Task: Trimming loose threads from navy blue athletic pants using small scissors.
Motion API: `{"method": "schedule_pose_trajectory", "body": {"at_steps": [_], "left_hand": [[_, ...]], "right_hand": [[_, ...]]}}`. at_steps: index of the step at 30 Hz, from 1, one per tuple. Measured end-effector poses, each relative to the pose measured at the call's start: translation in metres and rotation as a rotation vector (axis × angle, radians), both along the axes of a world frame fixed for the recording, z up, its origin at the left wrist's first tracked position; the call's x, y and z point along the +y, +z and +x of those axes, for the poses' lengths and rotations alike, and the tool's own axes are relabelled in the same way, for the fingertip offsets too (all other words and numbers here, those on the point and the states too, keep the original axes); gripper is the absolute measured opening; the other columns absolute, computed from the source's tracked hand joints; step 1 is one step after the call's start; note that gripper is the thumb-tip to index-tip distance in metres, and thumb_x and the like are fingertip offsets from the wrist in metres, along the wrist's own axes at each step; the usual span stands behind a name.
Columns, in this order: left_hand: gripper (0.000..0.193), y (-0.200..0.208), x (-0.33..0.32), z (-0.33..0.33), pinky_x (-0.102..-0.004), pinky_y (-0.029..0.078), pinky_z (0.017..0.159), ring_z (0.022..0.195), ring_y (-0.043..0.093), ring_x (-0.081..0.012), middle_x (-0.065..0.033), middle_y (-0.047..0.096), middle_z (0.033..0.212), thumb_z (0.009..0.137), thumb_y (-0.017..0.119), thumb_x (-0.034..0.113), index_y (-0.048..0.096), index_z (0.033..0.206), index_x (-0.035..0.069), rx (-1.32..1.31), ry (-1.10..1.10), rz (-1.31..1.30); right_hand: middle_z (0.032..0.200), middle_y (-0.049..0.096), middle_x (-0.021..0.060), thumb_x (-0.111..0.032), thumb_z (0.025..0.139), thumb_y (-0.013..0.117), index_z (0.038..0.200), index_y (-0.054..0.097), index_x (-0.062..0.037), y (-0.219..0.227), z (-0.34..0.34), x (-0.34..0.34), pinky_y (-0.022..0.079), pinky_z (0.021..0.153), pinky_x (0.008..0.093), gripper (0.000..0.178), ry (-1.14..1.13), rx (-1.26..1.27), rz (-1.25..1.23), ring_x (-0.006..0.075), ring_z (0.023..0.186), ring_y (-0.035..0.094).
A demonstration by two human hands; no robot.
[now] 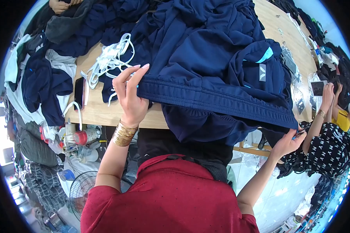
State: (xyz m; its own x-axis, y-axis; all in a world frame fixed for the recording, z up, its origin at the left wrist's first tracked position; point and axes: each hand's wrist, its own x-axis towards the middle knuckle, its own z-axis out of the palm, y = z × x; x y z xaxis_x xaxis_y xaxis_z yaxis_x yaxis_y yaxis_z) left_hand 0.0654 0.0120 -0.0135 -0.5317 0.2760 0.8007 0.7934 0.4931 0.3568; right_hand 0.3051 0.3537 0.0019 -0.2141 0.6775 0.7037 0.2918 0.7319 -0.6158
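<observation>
Your L grip [132,95] at 10 o'clock & R grip [287,145] nr 3 clamp opp. ends of the navy waistband [216,98], prob. for tautness.

Arms spread wide, a worker reaches up from the lower edge of the frame, the left hand [130,91] raised left of center, its fingers [133,79] bent and tipped toward the upper right in a grip. The left forearm [113,161] climbs steeply to it, the elbow bent at lower left. At right, lower in the frame, the right hand [287,144] pinches with its fingers gathered, the right forearm [257,179] slanting up and outward from the lower right.
</observation>
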Motion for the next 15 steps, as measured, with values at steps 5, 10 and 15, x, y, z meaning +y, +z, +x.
{"method": "schedule_pose_trajectory", "body": {"at_steps": [5, 10, 15], "left_hand": [[0.073, -0.002, -0.002, 0.001, -0.0289, 0.034, 0.077, 0.096, 0.046, -0.0195, -0.0055, 0.054, 0.111, 0.05, 0.048, -0.02, 0.06, 0.114, 0.012, 0.025, 0.022, -0.002], [0.073, -0.001, -0.002, 0.0, -0.0308, 0.034, 0.077, 0.095, 0.048, -0.0199, -0.0056, 0.055, 0.11, 0.049, 0.049, -0.019, 0.059, 0.115, 0.011, 0.051, 0.023, -0.015], [0.067, 0.007, 0.002, -0.006, -0.0293, 0.035, 0.081, 0.098, 0.051, -0.0211, -0.0057, 0.057, 0.107, 0.051, 0.051, -0.017, 0.061, 0.111, 0.011, 0.004, -0.018, -0.001]], "right_hand": [[0.091, 0.064, 0.006, -0.006, 0.093, 0.047, 0.083, 0.05, 0.0014, 0.003, -0.002, -0.004, 0.04, 0.073, 0.0222, 0.013, 0.001, -0.029, -0.059, 0.0099, 0.076, 0.049], [0.097, 0.065, 0.0069, -0.007, 0.094, 0.047, 0.083, 0.052, 0.0027, 0.009, -0.007, -0.01, 0.039, 0.073, 0.0214, 0.016, -0.043, -0.104, 0.013, 0.0096, 0.076, 0.048], [0.087, 0.061, 0.0035, -0.004, 0.09, 0.051, 0.083, 0.053, 0.0021, 0.015, -0.015, -0.008, 0.039, 0.071, 0.0216, 0.01, -0.002, -0.086, 0.055, 0.0099, 0.075, 0.047]]}}
